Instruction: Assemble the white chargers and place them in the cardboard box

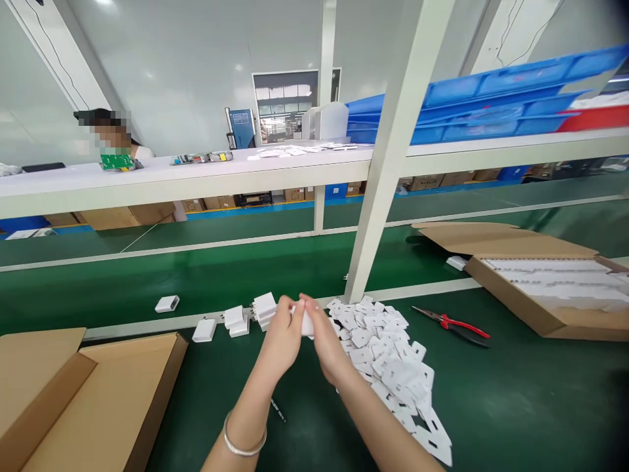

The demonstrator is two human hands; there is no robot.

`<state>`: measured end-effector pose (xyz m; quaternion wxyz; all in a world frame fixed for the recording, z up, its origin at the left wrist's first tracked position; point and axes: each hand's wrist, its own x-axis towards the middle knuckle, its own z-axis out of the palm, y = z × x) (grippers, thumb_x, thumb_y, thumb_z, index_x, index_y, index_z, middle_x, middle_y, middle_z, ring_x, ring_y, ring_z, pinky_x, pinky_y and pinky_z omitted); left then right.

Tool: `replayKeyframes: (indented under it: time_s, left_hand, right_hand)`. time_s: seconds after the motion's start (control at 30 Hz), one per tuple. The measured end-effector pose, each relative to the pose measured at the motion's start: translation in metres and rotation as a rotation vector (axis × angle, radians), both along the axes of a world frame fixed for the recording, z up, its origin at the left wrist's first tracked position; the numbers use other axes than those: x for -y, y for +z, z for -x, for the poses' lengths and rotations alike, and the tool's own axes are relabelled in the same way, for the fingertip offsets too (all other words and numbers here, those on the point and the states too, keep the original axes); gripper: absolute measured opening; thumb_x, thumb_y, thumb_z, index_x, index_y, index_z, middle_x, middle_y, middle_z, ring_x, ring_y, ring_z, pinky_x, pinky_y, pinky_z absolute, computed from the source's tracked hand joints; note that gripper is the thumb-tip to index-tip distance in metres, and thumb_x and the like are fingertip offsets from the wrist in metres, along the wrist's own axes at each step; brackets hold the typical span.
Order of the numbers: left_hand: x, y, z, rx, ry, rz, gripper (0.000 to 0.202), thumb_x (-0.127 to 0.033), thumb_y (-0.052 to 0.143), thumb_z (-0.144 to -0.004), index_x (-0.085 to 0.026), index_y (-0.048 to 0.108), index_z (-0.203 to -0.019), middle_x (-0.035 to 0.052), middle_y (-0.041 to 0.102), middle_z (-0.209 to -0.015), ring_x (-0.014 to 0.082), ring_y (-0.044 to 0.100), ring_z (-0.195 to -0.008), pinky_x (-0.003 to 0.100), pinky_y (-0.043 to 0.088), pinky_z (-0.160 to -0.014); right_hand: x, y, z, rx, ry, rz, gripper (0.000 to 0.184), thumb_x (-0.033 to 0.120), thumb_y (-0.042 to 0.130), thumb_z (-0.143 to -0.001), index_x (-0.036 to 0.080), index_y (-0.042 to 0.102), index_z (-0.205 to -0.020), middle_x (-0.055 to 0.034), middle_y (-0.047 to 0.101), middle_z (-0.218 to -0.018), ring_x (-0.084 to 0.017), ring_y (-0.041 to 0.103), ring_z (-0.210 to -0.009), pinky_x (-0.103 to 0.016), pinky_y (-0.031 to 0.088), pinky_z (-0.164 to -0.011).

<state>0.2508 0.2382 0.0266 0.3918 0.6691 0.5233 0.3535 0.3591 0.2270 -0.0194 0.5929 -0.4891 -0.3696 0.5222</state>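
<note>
My left hand and my right hand meet at the middle of the green bench. Both are closed around a white power adapter, mostly hidden by the fingers. Left of them stand stacked white adapters, some with metal prongs showing, and a shorter stack. A single adapter lies beside these. Just right of my hands spreads a heap of flat white plastic pieces with small cutouts. A thin dark pen-like tool lies near my left wrist.
Red-and-black-handled pliers lie right of the heap. An open cardboard box holds white pieces at right; another open box stands at left. A white post rises ahead. Across the conveyor is a person.
</note>
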Motion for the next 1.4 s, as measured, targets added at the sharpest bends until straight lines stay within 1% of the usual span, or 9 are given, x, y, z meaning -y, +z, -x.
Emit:
replayKeyframes:
  time_s: [0.17, 0.3, 0.47, 0.57, 0.7, 0.87, 1.0, 1.1, 1.4]
  left_hand:
    - [0.021, -0.059, 0.032, -0.008, 0.121, 0.179, 0.040, -0.055, 0.032, -0.103, -0.022, 0.054, -0.106, 0.0117, 0.071, -0.103, 0.0295, 0.069, -0.095, 0.040, 0.049, -0.083]
    - [0.031, -0.076, 0.047, 0.060, 0.092, 0.070, 0.051, -0.055, 0.037, -0.104, -0.024, 0.042, -0.143, 0.0155, 0.054, -0.150, 0.0302, 0.055, -0.135, 0.044, 0.045, -0.108]
    - [0.037, -0.091, 0.062, -0.058, -0.010, -0.132, 0.052, -0.047, 0.045, -0.103, -0.030, 0.039, -0.152, 0.0126, 0.038, -0.161, 0.0303, 0.049, -0.141, 0.043, 0.048, -0.108]
    - [0.031, -0.094, 0.067, -0.150, -0.007, -0.294, 0.045, -0.043, 0.052, -0.100, -0.026, 0.049, -0.143, 0.0137, 0.049, -0.151, 0.0325, 0.049, -0.140, 0.046, 0.045, -0.110]
    - [0.033, -0.083, 0.072, -0.286, 0.096, -0.464, 0.038, -0.047, 0.058, -0.098, -0.022, 0.059, -0.127, 0.0140, 0.066, -0.126, 0.0362, 0.056, -0.125, 0.053, 0.042, -0.106]
    - [0.073, -0.066, 0.113, -0.455, 0.433, -0.547, 0.034, -0.050, 0.053, -0.097, -0.021, 0.061, -0.114, 0.0164, 0.067, -0.118, 0.0385, 0.056, -0.122, 0.060, 0.032, -0.113]
    - [0.108, -0.070, 0.177, -0.620, 0.771, -0.353, 0.039, -0.053, 0.037, -0.099, -0.019, 0.057, -0.105, 0.0195, 0.066, -0.115, 0.0423, 0.057, -0.121, 0.069, 0.025, -0.115]
    - [0.121, -0.074, 0.209, -0.508, 0.867, -0.094, 0.044, -0.058, 0.031, -0.099, -0.020, 0.053, -0.105, 0.0195, 0.064, -0.114, 0.0425, 0.062, -0.113, 0.064, 0.046, -0.099]
    - [0.125, -0.083, 0.184, -0.206, 0.765, 0.064, 0.047, -0.064, 0.037, -0.097, -0.022, 0.051, -0.112, 0.0166, 0.062, -0.118, 0.0370, 0.068, -0.097, 0.050, 0.055, -0.078]
  right_hand:
    - [0.009, -0.048, 0.032, -0.009, 0.163, 0.132, 0.050, 0.060, 0.050, -0.095, 0.023, 0.068, -0.123, -0.0081, 0.072, -0.122, -0.026, 0.066, -0.116, -0.041, 0.047, -0.104]
    - [0.005, -0.053, 0.045, 0.069, 0.198, 0.097, 0.057, 0.069, 0.049, -0.093, 0.022, 0.071, -0.115, -0.0069, 0.075, -0.108, -0.025, 0.069, -0.102, -0.040, 0.052, -0.095]
    - [-0.007, -0.056, 0.037, 0.316, 0.207, 0.057, 0.061, 0.065, 0.034, -0.098, 0.020, 0.072, -0.110, -0.0084, 0.076, -0.100, -0.026, 0.071, -0.097, -0.039, 0.055, -0.087]
    - [-0.019, -0.059, 0.008, 0.542, 0.181, 0.020, 0.060, 0.047, 0.021, -0.103, 0.017, 0.072, -0.113, -0.0133, 0.075, -0.114, -0.027, 0.069, -0.109, -0.045, 0.053, -0.096]
    - [-0.031, -0.062, -0.044, 0.925, 0.170, -0.111, 0.041, 0.021, 0.052, -0.084, 0.017, 0.071, -0.120, -0.0147, 0.066, -0.137, -0.031, 0.054, -0.135, -0.050, 0.035, -0.116]
    - [-0.036, -0.073, -0.075, 1.284, 0.278, -0.246, 0.048, 0.006, 0.054, -0.075, 0.021, 0.075, -0.115, -0.0125, 0.071, -0.131, -0.031, 0.064, -0.124, -0.048, 0.044, -0.108]
    - [-0.039, -0.080, -0.079, 1.423, 0.322, -0.347, 0.043, 0.003, 0.053, -0.079, 0.023, 0.076, -0.110, -0.0111, 0.075, -0.121, -0.030, 0.069, -0.115, -0.045, 0.048, -0.102]
    - [-0.044, -0.080, -0.081, 1.460, 0.329, -0.396, 0.034, 0.005, 0.055, -0.081, 0.023, 0.076, -0.101, -0.0103, 0.077, -0.110, -0.029, 0.072, -0.104, -0.041, 0.051, -0.093]
    - [-0.038, -0.065, -0.082, 1.403, 0.142, -0.464, 0.018, 0.023, 0.057, -0.088, 0.023, 0.071, -0.100, -0.0085, 0.076, -0.102, -0.031, 0.069, -0.098, -0.047, 0.048, -0.093]
